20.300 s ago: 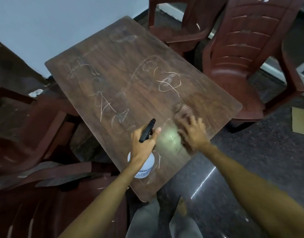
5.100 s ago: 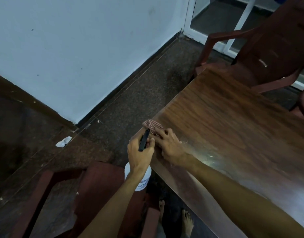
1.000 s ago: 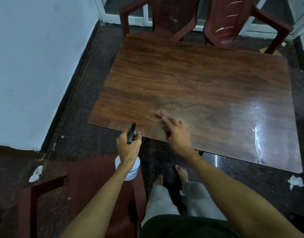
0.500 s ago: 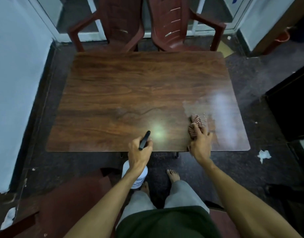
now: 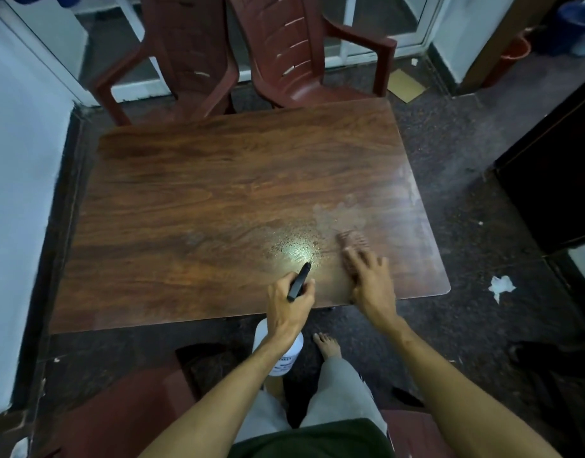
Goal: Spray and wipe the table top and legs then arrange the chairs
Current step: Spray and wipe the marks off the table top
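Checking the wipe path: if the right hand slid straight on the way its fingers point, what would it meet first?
The blurred cloth at the fingertips of the right hand; pushed ahead, it would likely next cross the hazy smear on the table top.

Droplets (image 5: 292,246) have appeared on the table top (image 5: 218,193) just ahead of the spray bottle (image 5: 284,357).

Glossy wood-grain table top (image 5: 198,206) (wet sheen)
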Demonstrator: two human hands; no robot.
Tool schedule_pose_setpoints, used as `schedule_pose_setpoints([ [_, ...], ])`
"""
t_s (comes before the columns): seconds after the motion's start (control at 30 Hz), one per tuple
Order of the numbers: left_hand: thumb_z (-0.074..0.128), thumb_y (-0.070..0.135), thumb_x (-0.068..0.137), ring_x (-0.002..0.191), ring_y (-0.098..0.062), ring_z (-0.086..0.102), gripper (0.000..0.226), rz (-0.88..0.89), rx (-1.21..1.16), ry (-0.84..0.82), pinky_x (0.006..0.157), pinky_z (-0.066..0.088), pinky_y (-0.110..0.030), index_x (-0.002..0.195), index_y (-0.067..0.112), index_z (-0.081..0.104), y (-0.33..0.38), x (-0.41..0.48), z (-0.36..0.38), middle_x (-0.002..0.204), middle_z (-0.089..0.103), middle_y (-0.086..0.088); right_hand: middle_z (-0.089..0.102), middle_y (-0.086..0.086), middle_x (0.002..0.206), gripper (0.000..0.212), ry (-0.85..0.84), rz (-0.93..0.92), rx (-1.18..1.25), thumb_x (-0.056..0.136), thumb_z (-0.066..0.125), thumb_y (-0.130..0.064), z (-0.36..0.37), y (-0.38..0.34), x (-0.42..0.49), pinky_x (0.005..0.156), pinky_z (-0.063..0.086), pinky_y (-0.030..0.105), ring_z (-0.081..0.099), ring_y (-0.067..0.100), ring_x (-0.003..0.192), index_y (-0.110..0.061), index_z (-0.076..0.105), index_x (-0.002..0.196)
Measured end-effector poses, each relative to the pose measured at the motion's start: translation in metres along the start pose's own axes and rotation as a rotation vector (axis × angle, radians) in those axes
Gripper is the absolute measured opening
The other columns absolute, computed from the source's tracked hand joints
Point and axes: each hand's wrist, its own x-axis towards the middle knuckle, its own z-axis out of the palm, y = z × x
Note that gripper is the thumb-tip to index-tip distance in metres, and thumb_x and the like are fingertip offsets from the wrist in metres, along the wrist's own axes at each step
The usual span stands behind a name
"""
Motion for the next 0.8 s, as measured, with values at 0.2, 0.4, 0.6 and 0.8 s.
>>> schedule_pose_setpoints([
  [0.2, 0.077, 0.014, 0.087, 0.047, 0.001, 0.054, 0.026, -0.053, -0.021, 0.042, 0.050, 0.039, -0.009, 0.066, 0.010, 0.062, 0.021, 0.021, -0.004, 0.056, 0.060, 0.008, 0.042, 0.010, 0.144, 0.080, 0.166, 0.323, 0.162, 0.074, 0.056, 0.007, -0.026, 0.049, 0.042, 0.097, 0.041, 0.047, 0.040, 0.037, 0.116, -0.026, 0.047, 0.146],
  [0.4, 0.075, 0.018, 0.090, 0.048, -0.004, 0.054, 0.029, -0.062, 0.028, 0.177, 0.049, 0.039, -0.012, 0.065, 0.015, 0.061, 0.019, 0.041, -0.030, 0.055, 0.059, 0.006, 0.040, 0.010, 0.144, 0.087, 0.056, 0.097, 0.141, 0.073, 0.060, 0.009, -0.008, -0.031, 0.087, 0.093, 0.049, 0.046, 0.040, 0.033, 0.113, -0.026, 0.039, 0.150],
  [0.6, 0.077, 0.018, 0.089, 0.050, -0.005, 0.056, 0.027, -0.155, 0.022, 0.338, 0.050, 0.042, -0.014, 0.067, 0.011, 0.063, -0.001, 0.058, -0.082, 0.054, 0.060, 0.006, 0.043, 0.009, 0.138, 0.084, -0.002, -0.066, 0.112, 0.070, 0.058, 0.008, 0.024, -0.093, 0.118, 0.084, 0.052, 0.046, 0.041, 0.031, 0.112, -0.028, 0.045, 0.144],
  [0.8, 0.077, 0.017, 0.088, 0.052, -0.003, 0.058, 0.024, -0.199, -0.039, 0.449, 0.052, 0.042, -0.014, 0.069, 0.009, 0.066, -0.032, 0.071, -0.151, 0.056, 0.061, 0.007, 0.033, 0.010, 0.149, 0.101, -0.268, -0.536, 0.019, 0.065, 0.060, 0.004, 0.082, -0.222, 0.097, 0.089, 0.050, 0.047, 0.036, 0.034, 0.118, -0.028, 0.028, 0.154],
])
